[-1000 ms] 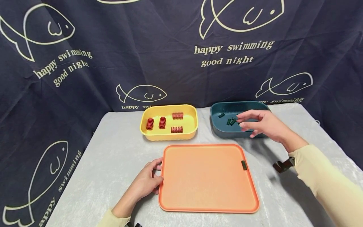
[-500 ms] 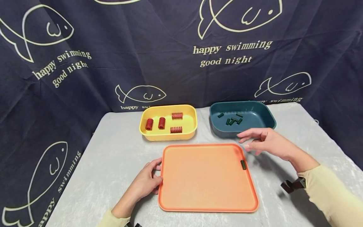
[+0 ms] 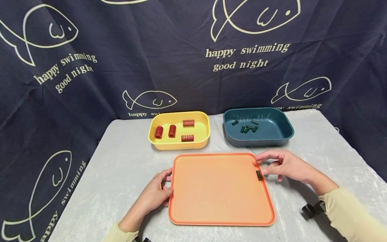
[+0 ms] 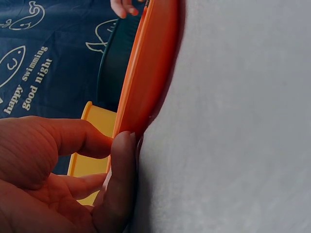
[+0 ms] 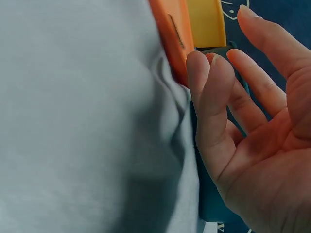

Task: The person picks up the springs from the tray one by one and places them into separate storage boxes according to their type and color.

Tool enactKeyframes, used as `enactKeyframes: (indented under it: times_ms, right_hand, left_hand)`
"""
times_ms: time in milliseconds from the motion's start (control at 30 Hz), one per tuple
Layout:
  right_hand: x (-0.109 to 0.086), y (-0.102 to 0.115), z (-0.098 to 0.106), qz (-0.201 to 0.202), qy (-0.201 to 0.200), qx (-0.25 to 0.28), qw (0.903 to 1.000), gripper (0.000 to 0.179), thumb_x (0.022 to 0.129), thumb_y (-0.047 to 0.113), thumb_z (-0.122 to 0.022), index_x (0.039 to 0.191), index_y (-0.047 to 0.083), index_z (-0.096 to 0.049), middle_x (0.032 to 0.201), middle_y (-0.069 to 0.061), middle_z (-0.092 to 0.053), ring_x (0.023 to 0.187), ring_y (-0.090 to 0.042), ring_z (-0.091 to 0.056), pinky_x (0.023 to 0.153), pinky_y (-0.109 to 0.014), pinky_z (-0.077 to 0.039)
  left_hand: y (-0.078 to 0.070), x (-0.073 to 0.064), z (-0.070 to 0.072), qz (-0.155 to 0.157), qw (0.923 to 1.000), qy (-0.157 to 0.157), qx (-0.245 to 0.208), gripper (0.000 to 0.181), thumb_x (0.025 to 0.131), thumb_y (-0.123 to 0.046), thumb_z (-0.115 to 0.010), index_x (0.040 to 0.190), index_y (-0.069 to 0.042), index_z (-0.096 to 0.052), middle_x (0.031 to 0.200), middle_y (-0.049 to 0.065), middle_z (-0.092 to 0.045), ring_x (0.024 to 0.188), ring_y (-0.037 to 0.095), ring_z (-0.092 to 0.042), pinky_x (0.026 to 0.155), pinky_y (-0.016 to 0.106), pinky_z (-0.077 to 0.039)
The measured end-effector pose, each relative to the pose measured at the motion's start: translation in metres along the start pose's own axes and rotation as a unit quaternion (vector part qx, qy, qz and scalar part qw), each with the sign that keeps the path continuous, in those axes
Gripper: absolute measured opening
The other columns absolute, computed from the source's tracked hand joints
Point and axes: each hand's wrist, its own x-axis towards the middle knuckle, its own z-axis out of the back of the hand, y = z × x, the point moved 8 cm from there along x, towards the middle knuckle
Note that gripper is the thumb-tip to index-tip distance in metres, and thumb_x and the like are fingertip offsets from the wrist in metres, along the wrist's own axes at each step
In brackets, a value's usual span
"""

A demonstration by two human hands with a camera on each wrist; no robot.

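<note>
An orange tray (image 3: 217,195) lies flat at the front of the table. My left hand (image 3: 157,190) grips its left rim; in the left wrist view, thumb and fingers meet on that edge. Along the tray's right rim rests one small dark green coil spring (image 3: 259,175). Beside it my right hand (image 3: 287,166) holds nothing, its fingers loosely bent and spread, the fingertips at the tray's right edge. Whether they touch the rim is unclear. Several more green springs (image 3: 255,129) lie in a dark blue-green bin (image 3: 276,126) behind the tray.
A yellow bin (image 3: 181,146) with several larger red springs (image 3: 187,138) stands behind the tray, left of the blue-green bin. A dark blue curtain (image 3: 169,57) with fish prints hangs behind the grey-white cloth (image 3: 121,151) on the table.
My right hand has come from above the blue-green bin forward to the tray's right edge, near the spring. The left hand and the tray stay in place.
</note>
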Motion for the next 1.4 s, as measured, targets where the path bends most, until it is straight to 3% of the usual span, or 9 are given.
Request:
enactKeyframes:
  times_ms: [267,533,833,1033,1233,1400]
  right_hand:
    - [-0.001,-0.008,-0.012,-0.015,-0.016,-0.006,0.9997,0.047,0.087,0.011,-0.082,0.132,0.005,-0.067,0.121,-0.016,-0.071,0.071,-0.021,-0.068,0.043,-0.039,-0.054]
    - [-0.002,-0.001,-0.020,0.011,-0.040,-0.037,0.9985,0.045,0.082,0.008,-0.086,0.124,0.003,-0.070,0.105,-0.016,-0.072,0.057,-0.011,-0.057,0.038,-0.030,-0.048]
    - [-0.001,0.001,-0.023,0.018,-0.059,-0.064,0.9961,0.041,0.082,0.009,-0.086,0.120,0.006,-0.073,0.099,-0.012,-0.070,0.052,-0.012,-0.052,0.038,-0.027,-0.045]
    - [-0.004,0.000,-0.015,0.030,-0.079,-0.050,0.9952,0.036,0.086,0.009,-0.083,0.120,0.004,-0.072,0.103,-0.012,-0.074,0.056,-0.014,-0.060,0.039,-0.031,-0.049]
    - [-0.001,-0.002,-0.005,0.013,-0.075,0.025,0.9968,0.041,0.091,0.005,-0.077,0.127,-0.007,-0.064,0.110,-0.024,-0.072,0.074,-0.025,-0.072,0.058,-0.038,-0.063]
    - [0.005,0.004,0.001,0.027,-0.082,0.037,0.9956,0.037,0.090,0.003,-0.077,0.122,-0.011,-0.065,0.106,-0.030,-0.071,0.070,-0.031,-0.072,0.062,-0.042,-0.064]
  left_hand:
    - [0.001,0.000,0.001,0.000,1.0000,-0.002,-0.002,0.072,0.083,0.009,-0.065,0.151,-0.005,-0.048,0.121,0.015,-0.048,0.070,0.021,-0.059,0.045,0.038,-0.058]
    - [0.000,0.001,0.002,-0.002,1.0000,-0.006,0.000,0.072,0.083,0.009,-0.065,0.151,-0.006,-0.048,0.120,0.015,-0.049,0.067,0.021,-0.058,0.044,0.038,-0.058]
    - [0.000,0.001,0.002,0.000,1.0000,-0.005,0.001,0.071,0.083,0.009,-0.064,0.151,-0.005,-0.047,0.121,0.015,-0.049,0.068,0.021,-0.058,0.045,0.038,-0.058]
    - [0.000,0.001,0.001,-0.001,1.0000,-0.002,-0.003,0.071,0.084,0.009,-0.064,0.151,-0.004,-0.046,0.122,0.016,-0.049,0.067,0.021,-0.058,0.044,0.038,-0.058]
    - [0.001,0.001,0.001,0.003,1.0000,0.000,-0.006,0.071,0.084,0.009,-0.065,0.152,-0.004,-0.046,0.123,0.015,-0.049,0.069,0.021,-0.058,0.045,0.039,-0.058]
    - [0.002,0.000,0.001,0.008,1.0000,0.000,-0.006,0.072,0.084,0.007,-0.066,0.152,-0.006,-0.046,0.123,0.015,-0.049,0.071,0.021,-0.058,0.045,0.039,-0.058]
